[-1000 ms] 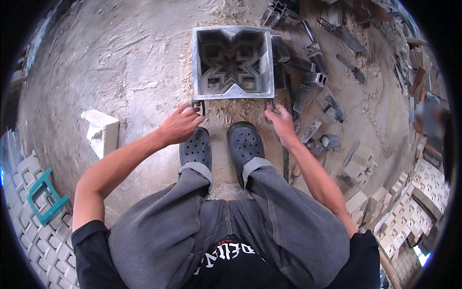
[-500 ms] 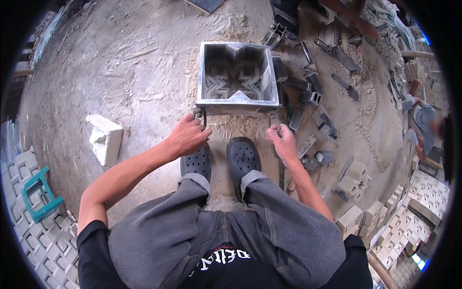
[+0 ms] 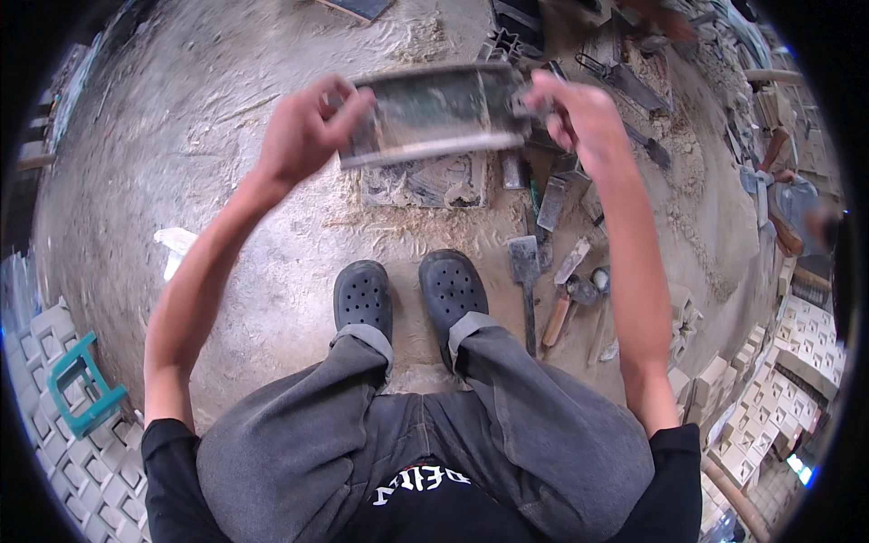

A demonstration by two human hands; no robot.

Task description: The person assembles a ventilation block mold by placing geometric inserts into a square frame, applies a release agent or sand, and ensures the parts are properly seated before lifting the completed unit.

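A square metal mould frame hangs tilted on its side above the ground, smeared by motion. My left hand grips its left end, with fingers curled at the edge. At the other end my right hand is closed round a small fitting on the frame's side. Under the raised frame, a flat plate with a dusty relief surface lies on the ground. A pale cast block sits to the left, partly behind my left forearm.
Right of my dark clogs lie a flat scraper, a wooden-handled tool and several metal pieces. A teal stool stands at lower left beside stacked pale blocks. Another person is at the far right.
The mould frame has come up off the ground and tipped over, uncovering the plate below. Both my hands have moved away from me and up along its sides.
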